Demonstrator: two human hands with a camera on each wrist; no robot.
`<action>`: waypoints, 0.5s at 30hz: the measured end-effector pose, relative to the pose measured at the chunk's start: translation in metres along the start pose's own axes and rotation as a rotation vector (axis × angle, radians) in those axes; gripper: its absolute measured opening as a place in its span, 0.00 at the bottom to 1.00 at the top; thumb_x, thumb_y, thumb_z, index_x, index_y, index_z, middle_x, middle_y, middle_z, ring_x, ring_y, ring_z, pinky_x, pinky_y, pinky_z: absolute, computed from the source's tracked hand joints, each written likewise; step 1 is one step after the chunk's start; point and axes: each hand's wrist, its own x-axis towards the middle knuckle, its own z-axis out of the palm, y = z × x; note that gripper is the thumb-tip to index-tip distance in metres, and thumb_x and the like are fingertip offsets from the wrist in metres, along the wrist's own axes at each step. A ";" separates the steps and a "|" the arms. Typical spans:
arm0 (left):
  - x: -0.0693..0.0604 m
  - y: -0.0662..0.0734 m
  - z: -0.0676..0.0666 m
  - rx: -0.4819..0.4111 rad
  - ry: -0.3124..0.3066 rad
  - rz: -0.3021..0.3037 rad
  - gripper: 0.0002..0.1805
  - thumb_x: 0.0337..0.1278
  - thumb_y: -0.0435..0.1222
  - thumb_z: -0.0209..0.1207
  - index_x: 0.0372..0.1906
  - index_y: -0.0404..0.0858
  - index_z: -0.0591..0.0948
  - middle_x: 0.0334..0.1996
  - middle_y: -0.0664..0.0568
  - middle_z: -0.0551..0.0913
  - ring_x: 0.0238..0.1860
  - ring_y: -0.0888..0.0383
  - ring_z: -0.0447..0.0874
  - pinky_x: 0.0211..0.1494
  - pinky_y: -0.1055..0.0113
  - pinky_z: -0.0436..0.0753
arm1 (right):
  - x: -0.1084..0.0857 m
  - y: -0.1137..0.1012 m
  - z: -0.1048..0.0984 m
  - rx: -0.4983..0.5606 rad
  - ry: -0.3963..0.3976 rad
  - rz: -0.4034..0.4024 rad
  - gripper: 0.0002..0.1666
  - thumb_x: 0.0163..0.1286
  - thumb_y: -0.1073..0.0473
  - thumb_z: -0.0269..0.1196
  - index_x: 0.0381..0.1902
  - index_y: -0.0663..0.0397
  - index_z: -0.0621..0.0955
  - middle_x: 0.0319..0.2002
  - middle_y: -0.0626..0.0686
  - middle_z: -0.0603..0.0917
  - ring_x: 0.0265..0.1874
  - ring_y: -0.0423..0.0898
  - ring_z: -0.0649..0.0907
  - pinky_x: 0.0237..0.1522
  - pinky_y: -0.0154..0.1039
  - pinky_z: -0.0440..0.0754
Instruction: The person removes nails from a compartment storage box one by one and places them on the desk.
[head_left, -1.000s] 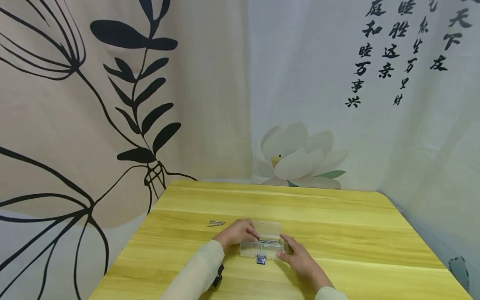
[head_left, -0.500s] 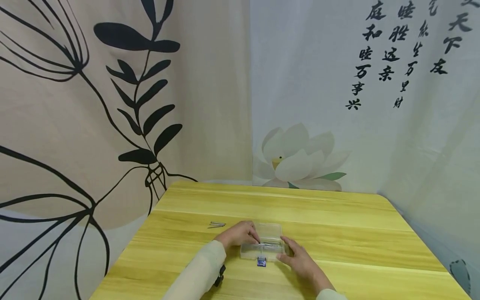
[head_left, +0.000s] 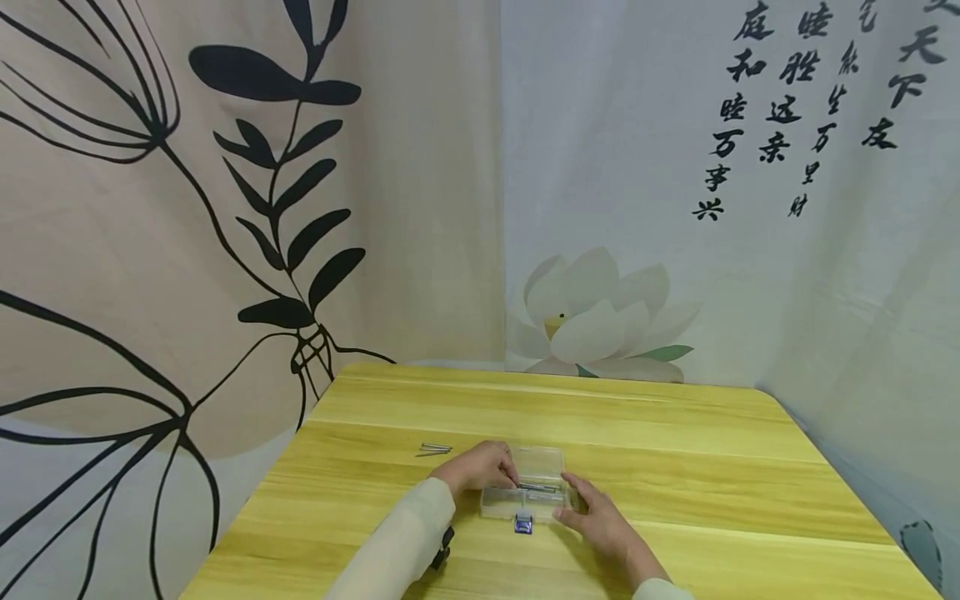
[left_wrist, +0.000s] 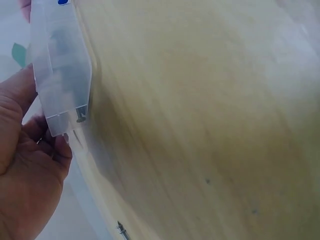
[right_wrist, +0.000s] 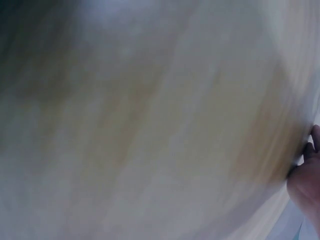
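Observation:
A clear plastic box (head_left: 501,502) stands on the table with its lid (head_left: 538,460) laid back and a blue label (head_left: 523,524) at its front. Long metal screws (head_left: 542,488) lie in its rear compartment. My left hand (head_left: 483,467) reaches over the box's left end, fingers curled down, and appears to pinch a screw; the fingertips are partly hidden. In the left wrist view, a screw head (left_wrist: 80,116) shows through the box end beside that hand (left_wrist: 30,175). My right hand (head_left: 603,521) grips the box's right end between thumb and fingers.
Several loose screws (head_left: 434,449) lie on the wooden table (head_left: 675,467) left of the box; one screw tip (left_wrist: 121,230) shows in the left wrist view. A printed curtain (head_left: 427,208) hangs behind the table. A black strap (head_left: 442,550) is at the left wrist.
The left fingers have shifted slightly at the screws inside the box. The right hand keeps its grip on the box. The head view has tilted up a little.

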 end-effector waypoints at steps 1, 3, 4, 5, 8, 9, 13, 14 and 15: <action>0.000 0.000 0.000 -0.002 0.001 -0.002 0.03 0.58 0.37 0.69 0.31 0.46 0.90 0.32 0.65 0.74 0.35 0.69 0.71 0.42 0.72 0.75 | 0.000 0.000 0.000 -0.001 0.001 -0.001 0.41 0.68 0.50 0.66 0.75 0.51 0.65 0.71 0.71 0.60 0.70 0.74 0.55 0.63 0.74 0.51; 0.000 0.000 0.001 -0.012 0.004 -0.005 0.03 0.58 0.36 0.69 0.29 0.46 0.90 0.32 0.65 0.74 0.34 0.69 0.71 0.41 0.72 0.75 | 0.000 0.001 0.000 -0.004 0.002 -0.003 0.41 0.68 0.51 0.66 0.75 0.51 0.65 0.71 0.71 0.60 0.70 0.74 0.55 0.63 0.74 0.51; 0.000 0.000 0.001 -0.014 0.005 -0.006 0.03 0.58 0.36 0.69 0.29 0.46 0.89 0.32 0.65 0.74 0.34 0.69 0.71 0.40 0.72 0.75 | 0.000 0.001 0.000 -0.003 0.001 -0.002 0.40 0.68 0.51 0.66 0.75 0.51 0.65 0.71 0.71 0.60 0.70 0.74 0.55 0.63 0.74 0.51; 0.000 0.000 0.001 -0.014 0.007 -0.004 0.03 0.58 0.36 0.69 0.29 0.46 0.89 0.32 0.65 0.74 0.34 0.69 0.71 0.39 0.72 0.75 | 0.000 0.001 0.000 -0.002 0.001 -0.002 0.40 0.68 0.51 0.66 0.75 0.51 0.65 0.71 0.71 0.60 0.70 0.74 0.55 0.63 0.74 0.51; 0.000 -0.002 0.002 -0.017 0.008 0.004 0.03 0.58 0.36 0.69 0.30 0.45 0.90 0.32 0.65 0.74 0.34 0.69 0.72 0.39 0.72 0.75 | 0.000 0.001 0.000 0.002 -0.001 -0.002 0.40 0.68 0.51 0.66 0.75 0.51 0.65 0.72 0.72 0.60 0.70 0.74 0.56 0.63 0.73 0.51; 0.000 -0.002 0.002 -0.027 0.009 0.005 0.02 0.58 0.37 0.69 0.31 0.45 0.90 0.32 0.64 0.74 0.34 0.69 0.72 0.39 0.72 0.75 | 0.000 0.002 0.000 0.002 -0.003 -0.003 0.40 0.69 0.51 0.66 0.75 0.51 0.65 0.72 0.72 0.60 0.70 0.74 0.56 0.64 0.73 0.52; 0.001 -0.001 0.002 -0.064 0.008 0.006 0.02 0.56 0.36 0.70 0.34 0.44 0.91 0.30 0.63 0.75 0.33 0.68 0.72 0.38 0.72 0.75 | 0.000 0.001 0.000 -0.002 -0.008 -0.010 0.41 0.69 0.50 0.66 0.75 0.52 0.65 0.71 0.72 0.60 0.69 0.74 0.57 0.64 0.73 0.53; 0.001 0.000 0.002 -0.059 0.007 0.013 0.02 0.56 0.36 0.70 0.34 0.44 0.91 0.30 0.63 0.75 0.32 0.68 0.71 0.37 0.72 0.75 | 0.000 0.001 0.000 -0.001 -0.010 -0.008 0.41 0.69 0.51 0.66 0.75 0.52 0.65 0.71 0.72 0.60 0.70 0.74 0.57 0.64 0.73 0.53; 0.002 0.001 0.002 -0.048 0.005 0.021 0.02 0.56 0.37 0.70 0.34 0.45 0.91 0.29 0.63 0.74 0.31 0.68 0.71 0.36 0.73 0.74 | 0.001 0.001 0.000 -0.002 -0.011 -0.007 0.41 0.69 0.50 0.66 0.75 0.52 0.65 0.72 0.72 0.59 0.70 0.74 0.57 0.63 0.73 0.52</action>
